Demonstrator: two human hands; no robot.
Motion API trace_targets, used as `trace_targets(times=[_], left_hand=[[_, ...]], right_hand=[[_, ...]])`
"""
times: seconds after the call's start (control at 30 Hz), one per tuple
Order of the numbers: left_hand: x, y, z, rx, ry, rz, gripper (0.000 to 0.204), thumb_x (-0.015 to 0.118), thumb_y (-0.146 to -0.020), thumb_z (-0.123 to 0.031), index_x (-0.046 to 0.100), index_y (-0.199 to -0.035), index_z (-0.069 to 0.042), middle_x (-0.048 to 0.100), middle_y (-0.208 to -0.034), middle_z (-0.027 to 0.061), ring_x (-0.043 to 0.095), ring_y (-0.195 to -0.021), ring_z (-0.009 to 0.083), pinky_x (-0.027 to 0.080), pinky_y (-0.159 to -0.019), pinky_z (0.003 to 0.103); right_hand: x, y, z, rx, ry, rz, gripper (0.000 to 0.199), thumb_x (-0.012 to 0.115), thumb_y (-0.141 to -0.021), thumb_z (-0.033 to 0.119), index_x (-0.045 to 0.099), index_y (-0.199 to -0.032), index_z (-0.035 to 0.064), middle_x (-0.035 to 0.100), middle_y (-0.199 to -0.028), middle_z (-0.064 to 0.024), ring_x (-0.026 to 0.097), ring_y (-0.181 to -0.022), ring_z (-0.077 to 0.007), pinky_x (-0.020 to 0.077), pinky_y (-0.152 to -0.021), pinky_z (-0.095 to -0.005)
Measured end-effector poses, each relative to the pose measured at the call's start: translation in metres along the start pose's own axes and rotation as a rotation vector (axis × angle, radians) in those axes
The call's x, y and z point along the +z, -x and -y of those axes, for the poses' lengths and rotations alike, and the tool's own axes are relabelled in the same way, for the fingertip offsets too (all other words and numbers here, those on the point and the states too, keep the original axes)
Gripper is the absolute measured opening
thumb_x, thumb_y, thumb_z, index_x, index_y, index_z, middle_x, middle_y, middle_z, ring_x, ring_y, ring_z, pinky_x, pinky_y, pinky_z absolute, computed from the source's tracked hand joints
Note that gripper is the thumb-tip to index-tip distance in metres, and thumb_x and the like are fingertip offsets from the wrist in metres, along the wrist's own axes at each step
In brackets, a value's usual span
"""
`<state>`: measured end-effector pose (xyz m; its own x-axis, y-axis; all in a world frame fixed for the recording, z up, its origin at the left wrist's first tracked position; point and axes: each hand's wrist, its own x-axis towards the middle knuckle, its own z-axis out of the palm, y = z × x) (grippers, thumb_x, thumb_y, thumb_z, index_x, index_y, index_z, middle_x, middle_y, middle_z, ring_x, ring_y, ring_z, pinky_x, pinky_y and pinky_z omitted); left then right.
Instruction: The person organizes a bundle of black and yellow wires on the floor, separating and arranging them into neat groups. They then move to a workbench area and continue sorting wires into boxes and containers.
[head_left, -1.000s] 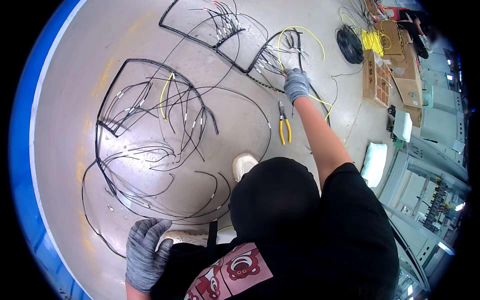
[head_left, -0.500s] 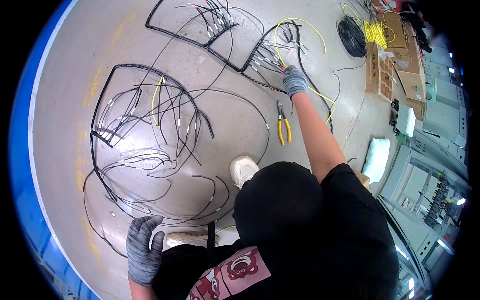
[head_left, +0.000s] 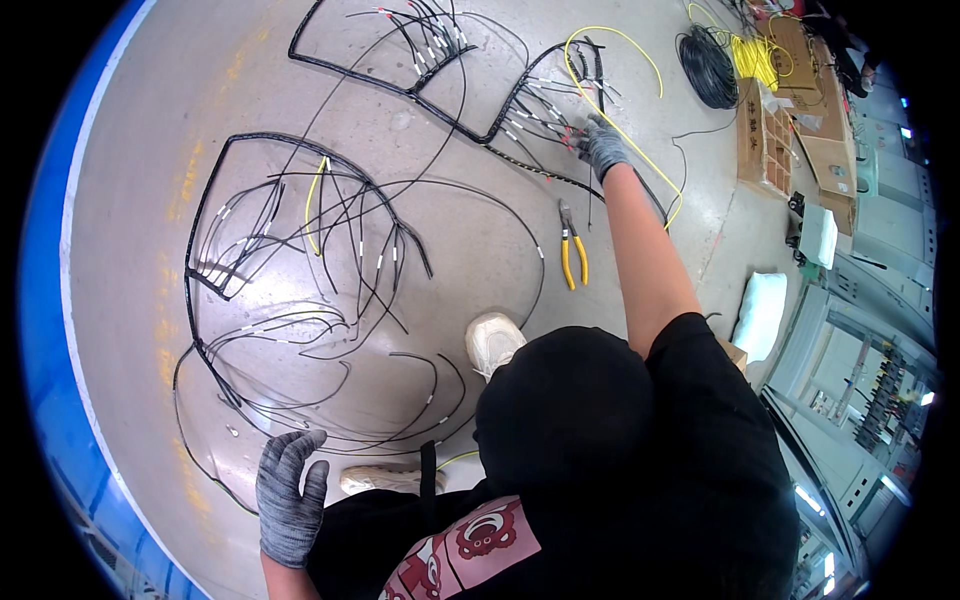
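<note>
Left hand: gloved hand (head_left: 290, 500), fingers loosely curled, nothing in it, just beside the near harness.
In the way: black cap (head_left: 565, 410) hides much of the floor in the lower middle.
Shoe: pale shoe (head_left: 494, 343) stands between cap and wires.
Near harness: black harness (head_left: 189, 300) lies on the floor to the left, its wires fanned and crossing.
Pliers: yellow-handled pliers (head_left: 567, 230) lie beside the right forearm, untouched.
Right hand: gloved hand (head_left: 603, 148) reaches to red-tipped wire ends; cannot tell whether it grips any.
Far harness: black harness (head_left: 450, 115) stretches across the floor ahead, up to the right hand.
Yellow wire: loops over the far harness's end, passing the right hand (head_left: 640, 148).
Beyond: black coil (head_left: 712, 75), yellow coil (head_left: 755, 62), boxes (head_left: 822, 140).
</note>
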<state>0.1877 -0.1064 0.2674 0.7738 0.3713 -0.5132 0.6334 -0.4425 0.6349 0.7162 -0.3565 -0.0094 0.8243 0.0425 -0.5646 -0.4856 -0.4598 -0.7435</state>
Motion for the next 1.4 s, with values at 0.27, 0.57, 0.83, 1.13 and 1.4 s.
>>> trace_targets(times=[0.27, 0.57, 0.83, 1.13, 1.4], left_hand=[[0.001, -0.002, -0.001, -0.011, -0.012, 0.006, 0.028, 0.061, -0.078, -0.008, 0.06, -0.106, -0.005, 0.059, -0.099, 0.0141, 0.055, -0.096, 0.0306, 0.043, -0.085, 0.038], [0.003, -0.006, -0.003, -0.031, -0.01, 0.008, 0.028, 0.061, -0.079, -0.008, 0.059, -0.106, -0.005, 0.059, -0.099, 0.0144, 0.054, -0.097, 0.031, 0.043, -0.086, 0.038], [0.004, -0.009, -0.002, -0.021, -0.009, 0.009, 0.027, 0.061, -0.079, -0.008, 0.059, -0.106, -0.004, 0.059, -0.099, 0.0144, 0.054, -0.097, 0.0312, 0.043, -0.086, 0.038], [0.004, -0.01, -0.001, -0.021, -0.023, 0.016, 0.027, 0.061, -0.079, -0.008, 0.059, -0.105, -0.005, 0.059, -0.1, 0.0139, 0.054, -0.098, 0.0307, 0.043, -0.086, 0.038], [0.003, -0.011, -0.004, -0.034, -0.021, 0.016, 0.027, 0.06, -0.078, -0.006, 0.06, -0.105, -0.004, 0.059, -0.101, 0.0129, 0.055, -0.098, 0.029, 0.043, -0.088, 0.036]], right_hand=[[-0.01, -0.01, 0.029, 0.312, -0.295, 0.139, 0.03, 0.044, -0.094, 0.034, 0.055, -0.097, 0.0057, 0.065, -0.084, -0.0132, 0.063, -0.067, -0.0268, 0.0512, -0.054, -0.0385], [-0.008, -0.005, 0.056, 0.19, -0.425, 0.226, 0.016, 0.056, -0.089, 0.019, 0.06, -0.094, 0.0044, 0.066, -0.085, -0.0085, 0.06, -0.06, -0.0199, 0.0496, -0.05, -0.0288], [-0.016, -0.021, 0.045, -0.01, -0.221, 0.364, 0.017, 0.058, -0.084, 0.004, 0.061, -0.101, 0.0066, 0.065, -0.086, -0.0039, 0.059, -0.067, -0.0145, 0.0462, -0.053, -0.0241], [-0.012, -0.028, 0.04, -0.073, 0.028, 0.382, 0.027, 0.059, -0.081, 0.002, 0.06, -0.108, 0.0048, 0.064, -0.09, -0.0011, 0.053, -0.064, -0.0085, 0.0439, -0.056, -0.0211], [-0.01, -0.026, 0.038, -0.071, 0.138, 0.347, 0.027, 0.061, -0.081, 0.008, 0.061, -0.108, 0.0068, 0.062, -0.087, 0.0001, 0.051, -0.064, -0.008, 0.0414, -0.054, -0.0212]])
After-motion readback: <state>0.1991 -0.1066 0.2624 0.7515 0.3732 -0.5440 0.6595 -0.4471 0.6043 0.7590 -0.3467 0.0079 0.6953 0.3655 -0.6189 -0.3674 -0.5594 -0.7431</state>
